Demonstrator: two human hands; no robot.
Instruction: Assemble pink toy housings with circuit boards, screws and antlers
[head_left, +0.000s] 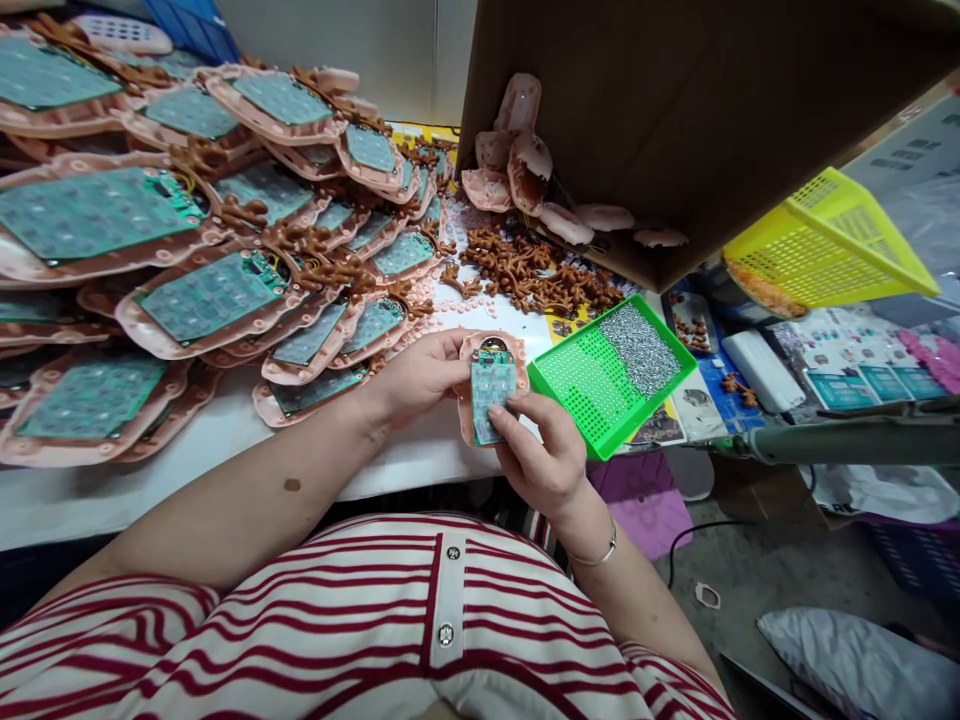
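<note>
Both hands, left hand (424,375) and right hand (541,455), gripped a pink shell (491,385) with its circuit board above the table edge, beside a green tray (577,385) holding silver screws (641,350).

A white, flat surface (420,455) carries overlapping rows of pink plastic shells fitted with green circuit boards (210,295) across its left half. Toward the back lies a heap of small brown rubbery pieces (536,275), beside an open brown cardboard box (675,120) tipped on its side. At the right edge sits a green perforated plastic tray (592,385) holding a patch of tiny silver screws (641,350).
</note>
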